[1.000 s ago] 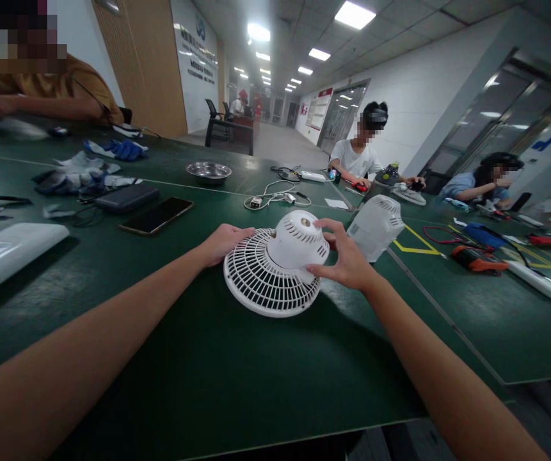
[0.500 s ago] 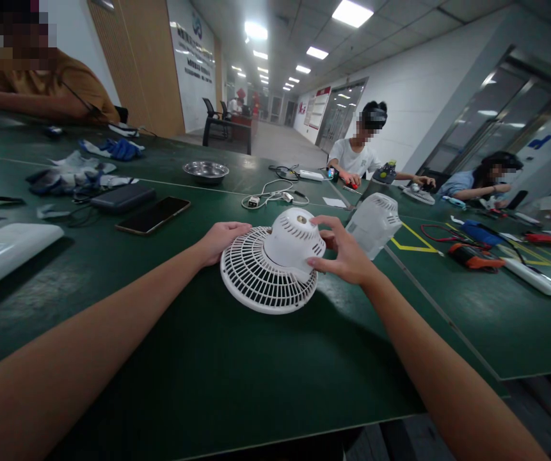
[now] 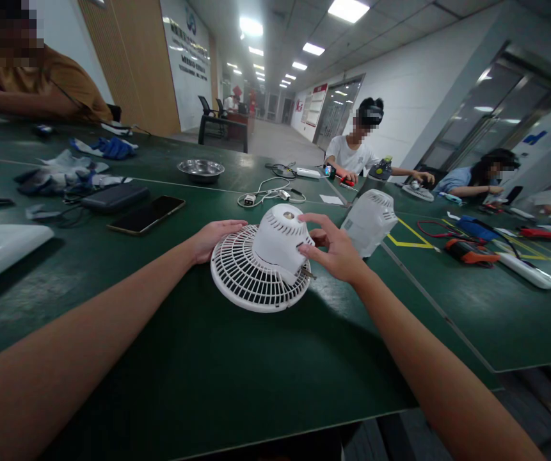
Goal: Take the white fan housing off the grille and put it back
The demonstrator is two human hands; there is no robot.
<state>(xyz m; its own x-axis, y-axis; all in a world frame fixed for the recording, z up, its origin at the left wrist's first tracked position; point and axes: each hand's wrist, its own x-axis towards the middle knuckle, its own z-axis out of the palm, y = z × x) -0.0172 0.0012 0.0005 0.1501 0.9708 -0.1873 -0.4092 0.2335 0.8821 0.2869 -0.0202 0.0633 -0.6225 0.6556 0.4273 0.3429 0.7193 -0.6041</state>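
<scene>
A round, white plastic fan grille (image 3: 256, 282) lies on a dark green table (image 3: 256, 365), a domed, white plastic motor housing (image 3: 275, 235) rising from it. The person's left hand (image 3: 215, 238) rests along the grille's far left edge, visible fingers together; whether it grips cannot be told. The right hand (image 3: 335, 253) has thumb and forefinger spread, clamped on the housing's right side. Right of the grille stands a translucent white plastic body (image 3: 368, 224). The step seems to be handling the housing; the next move probably calls for a steadied grille.
</scene>
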